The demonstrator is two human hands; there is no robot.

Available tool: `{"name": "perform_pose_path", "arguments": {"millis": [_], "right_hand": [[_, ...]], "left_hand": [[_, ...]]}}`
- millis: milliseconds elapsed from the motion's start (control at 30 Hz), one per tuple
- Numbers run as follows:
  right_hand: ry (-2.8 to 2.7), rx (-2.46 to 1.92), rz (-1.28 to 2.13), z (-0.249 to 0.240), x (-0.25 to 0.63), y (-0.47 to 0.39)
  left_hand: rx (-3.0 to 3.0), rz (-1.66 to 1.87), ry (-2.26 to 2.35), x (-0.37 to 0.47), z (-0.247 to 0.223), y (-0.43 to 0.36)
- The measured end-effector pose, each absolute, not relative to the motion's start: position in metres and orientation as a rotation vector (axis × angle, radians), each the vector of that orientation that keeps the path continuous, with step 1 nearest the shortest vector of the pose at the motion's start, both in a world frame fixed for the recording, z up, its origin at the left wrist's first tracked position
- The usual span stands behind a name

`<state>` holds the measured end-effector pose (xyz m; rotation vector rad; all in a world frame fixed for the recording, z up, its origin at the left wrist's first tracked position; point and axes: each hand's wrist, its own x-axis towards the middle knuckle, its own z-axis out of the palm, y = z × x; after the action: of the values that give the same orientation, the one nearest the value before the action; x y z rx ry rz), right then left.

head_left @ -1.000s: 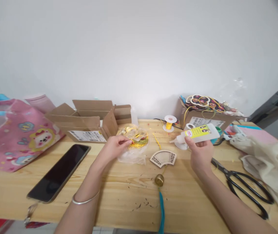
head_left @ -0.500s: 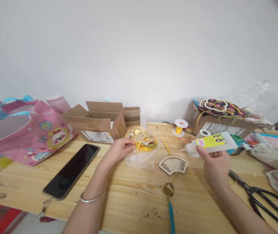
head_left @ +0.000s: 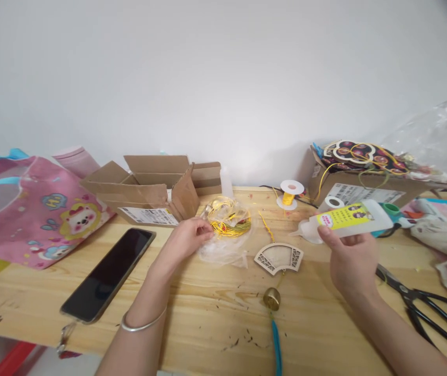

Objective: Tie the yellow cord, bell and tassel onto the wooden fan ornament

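The right hand (head_left: pixel 353 256) wraps a squeeze bottle (head_left: pixel 351 215) pointed leftward; the left hand (head_left: pixel 190 237), fingertips nearly together, is at yellow cords (head_left: pixel 229 227), hold unclear, while a wooden fan (head_left: pixel 279 267) lies crosswise between them, nearer the right

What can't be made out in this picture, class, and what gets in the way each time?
All in the head view:
1. Teal tassel: lower end cut off by the bottom edge.
2. Black scissors: handles cut off by the right edge.
3. Left hand: its own fingers hide whether it grips the yellow cords.
4. Bottle label: small print too small to read.
5. Open cardboard box: front wall hides its bottom.
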<state>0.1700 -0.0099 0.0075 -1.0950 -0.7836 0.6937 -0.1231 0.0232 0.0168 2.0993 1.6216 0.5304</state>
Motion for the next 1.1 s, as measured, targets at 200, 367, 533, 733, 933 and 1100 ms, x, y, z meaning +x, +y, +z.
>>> {"name": "perform_pose_path", "arguments": {"millis": [200, 367, 533, 733, 933, 1100], "right_hand": [[-0.832, -1.101, 0.691, 0.008, 0.170, -0.010], [-0.844, -1.035, 0.715, 0.009, 0.170, -0.010], [-0.837, -1.016, 0.762, 0.013, 0.169, -0.012], [-0.894, -1.108, 0.850, 0.015, 0.166, -0.013], [-1.110, -1.273, 0.885, 0.008, 0.160, -0.019], [-1.282, -1.369, 0.782, 0.009, 0.157, -0.023]], "left_hand": [[2.092, 0.444, 1.663, -0.122, 0.006, 0.030], [2.093, 0.432, 1.672, -0.122, 0.002, 0.034], [2.116, 0.401, 1.723, -0.120, 0.004, 0.033], [2.113, 0.393, 1.768, -0.119, 0.005, 0.034], [2.133, 0.418, 1.782, -0.121, 0.007, 0.032], [2.158, 0.416, 1.777, -0.120, 0.008, 0.031]]}}
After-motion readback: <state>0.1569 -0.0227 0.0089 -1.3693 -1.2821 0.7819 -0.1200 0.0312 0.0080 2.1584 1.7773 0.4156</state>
